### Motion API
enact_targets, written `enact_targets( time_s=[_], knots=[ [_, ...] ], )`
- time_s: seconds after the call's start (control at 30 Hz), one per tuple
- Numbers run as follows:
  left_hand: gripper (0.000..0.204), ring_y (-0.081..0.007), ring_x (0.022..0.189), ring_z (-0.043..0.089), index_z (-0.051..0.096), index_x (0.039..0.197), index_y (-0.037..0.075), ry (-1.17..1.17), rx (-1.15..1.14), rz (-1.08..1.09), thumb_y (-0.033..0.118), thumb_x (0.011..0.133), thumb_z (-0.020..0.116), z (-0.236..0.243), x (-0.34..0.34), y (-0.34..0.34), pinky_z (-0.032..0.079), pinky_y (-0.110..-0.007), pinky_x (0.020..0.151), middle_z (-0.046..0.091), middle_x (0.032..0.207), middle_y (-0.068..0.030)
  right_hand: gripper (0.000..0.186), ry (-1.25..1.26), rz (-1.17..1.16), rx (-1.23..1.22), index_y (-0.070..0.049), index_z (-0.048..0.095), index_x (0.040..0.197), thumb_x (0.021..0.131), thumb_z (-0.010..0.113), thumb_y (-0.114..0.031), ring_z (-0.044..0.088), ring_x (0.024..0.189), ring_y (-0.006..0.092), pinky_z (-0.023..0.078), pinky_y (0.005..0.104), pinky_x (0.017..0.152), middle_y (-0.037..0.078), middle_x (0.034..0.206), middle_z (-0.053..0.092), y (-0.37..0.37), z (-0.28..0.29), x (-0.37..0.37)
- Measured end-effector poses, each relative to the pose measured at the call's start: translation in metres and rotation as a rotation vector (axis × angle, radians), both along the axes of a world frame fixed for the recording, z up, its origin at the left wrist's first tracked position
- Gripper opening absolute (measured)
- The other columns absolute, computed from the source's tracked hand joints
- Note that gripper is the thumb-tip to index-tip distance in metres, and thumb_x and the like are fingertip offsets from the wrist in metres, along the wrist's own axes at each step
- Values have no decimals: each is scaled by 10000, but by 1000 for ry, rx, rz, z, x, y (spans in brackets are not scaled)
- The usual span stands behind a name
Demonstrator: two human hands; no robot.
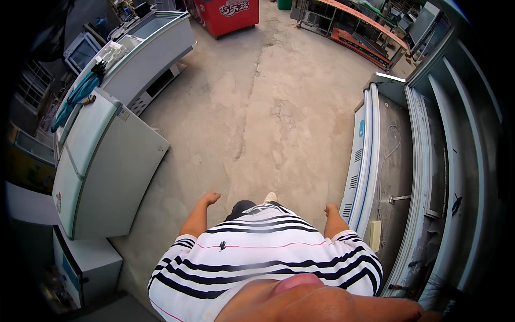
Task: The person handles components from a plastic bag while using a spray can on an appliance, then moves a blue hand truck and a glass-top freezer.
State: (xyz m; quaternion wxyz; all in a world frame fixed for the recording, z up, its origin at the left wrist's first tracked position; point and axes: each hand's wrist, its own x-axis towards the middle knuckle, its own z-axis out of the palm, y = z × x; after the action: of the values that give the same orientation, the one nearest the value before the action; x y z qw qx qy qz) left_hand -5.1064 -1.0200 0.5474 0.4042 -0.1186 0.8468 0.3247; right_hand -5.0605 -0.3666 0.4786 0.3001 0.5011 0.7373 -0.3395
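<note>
My left hand (213, 197) hangs beside my body over the concrete floor (257, 123), fingers curled in, with nothing visible in it. On the other side, my right hand (331, 208) is down by my hip, loosely closed, and shows no object either. The nearest thing to it is a long white display cabinet (356, 161) with blue trim and vent slots, which the hand seems not to touch. One light-coloured shoe (270, 197) shows ahead of my striped shirt (257, 231).
At left stand a white chest freezer (123, 166) and a longer white freezer (145, 70) with a teal folded umbrella (80, 96) on it. Ahead is a red chest cooler (228, 19). A metal rack with orange edging (365, 21) stands far right; tall shelving (456, 107) lines the right.
</note>
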Motion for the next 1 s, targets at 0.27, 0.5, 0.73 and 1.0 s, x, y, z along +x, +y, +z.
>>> enact_targets(
  time_s=[0.27, 0.5, 0.73, 1.0],
  knots=[
    [363, -229, 896, 573, 501, 1064, 44, -16, 161, 603, 354, 878, 463, 117, -58, 8, 464, -396, 789, 554, 1021, -121, 388, 1097, 734, -371, -38, 564, 1175, 884, 549, -294, 616, 955, 219, 470, 321, 836, 144, 1049, 641, -242, 280, -463],
    [478, -270, 1143, 521, 402, 1294, 22, 235, 256, 399, 330, 929, 419, 94, -298, -1, 402, -410, 970, 460, 1314, -188, 371, 905, 694, -322, -31, 562, 1166, 881, 566, -268, 647, 796, 178, 507, 305, 729, 114, 979, 643, -191, 209, -616],
    [514, -228, 1217, 449, 342, 1357, 120, -44, 281, 697, 378, 921, 428, 9, -677, 37, 266, -486, 1044, 402, 1407, -37, 146, 121, -403, -326, -70, 584, 852, 805, 471, 9, 528, 527, 135, 498, 291, 484, 50, 702, 621, 7, 15, -479],
    [515, -230, 1262, 411, 336, 1377, 160, -52, 376, 622, 380, 928, 460, 13, -881, 88, 255, -491, 1049, 402, 1406, -50, 240, -291, -667, -68, -36, 654, 853, 838, 450, -161, 619, 605, 256, 496, 401, 579, 129, 764, 660, 8, -20, -460]
  ],
)
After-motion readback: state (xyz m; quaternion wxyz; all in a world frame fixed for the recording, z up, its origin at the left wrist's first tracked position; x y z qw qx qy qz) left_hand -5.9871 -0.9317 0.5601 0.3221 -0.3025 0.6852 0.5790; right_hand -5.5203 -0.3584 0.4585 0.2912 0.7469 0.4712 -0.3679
